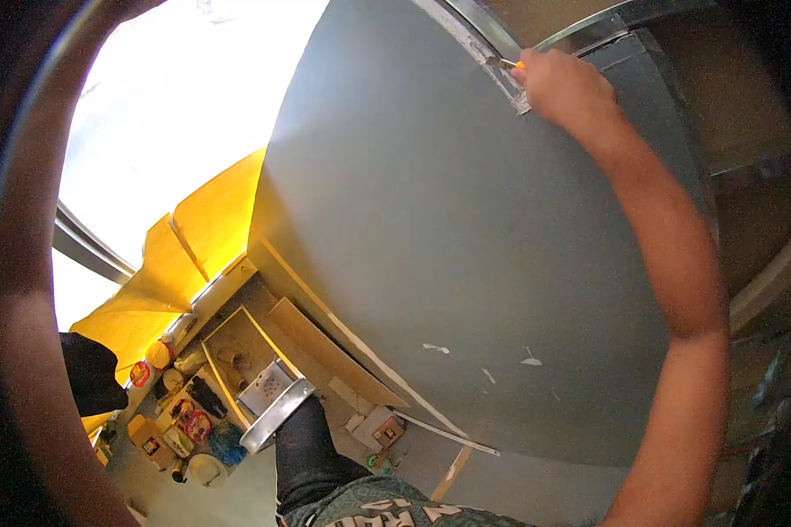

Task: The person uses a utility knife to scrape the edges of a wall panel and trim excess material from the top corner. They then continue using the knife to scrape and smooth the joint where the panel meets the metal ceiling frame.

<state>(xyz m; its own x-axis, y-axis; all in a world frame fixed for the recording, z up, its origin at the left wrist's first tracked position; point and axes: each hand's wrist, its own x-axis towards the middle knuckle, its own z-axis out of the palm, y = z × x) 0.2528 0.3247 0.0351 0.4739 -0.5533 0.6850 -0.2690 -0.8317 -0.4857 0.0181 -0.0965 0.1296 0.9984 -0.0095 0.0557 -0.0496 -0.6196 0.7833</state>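
Observation:
My right hand is raised to the top of a grey wall, its fingers closed round a small orange-handled tool with a thin metal shank. The tool's tip touches or nearly touches a rough, whitish strip along the wall's upper edge, beside a metal frame. That strip turns a corner just below the tool. Along the left edge of view my left arm reaches upward; the hand itself is out of sight.
Below me stands a stepladder with a metal step and yellow rails, my leg against it. Cans, a cardboard box and other supplies lie on the floor. Yellow sheeting hangs by the bright window. Loose boards lean along the wall's foot.

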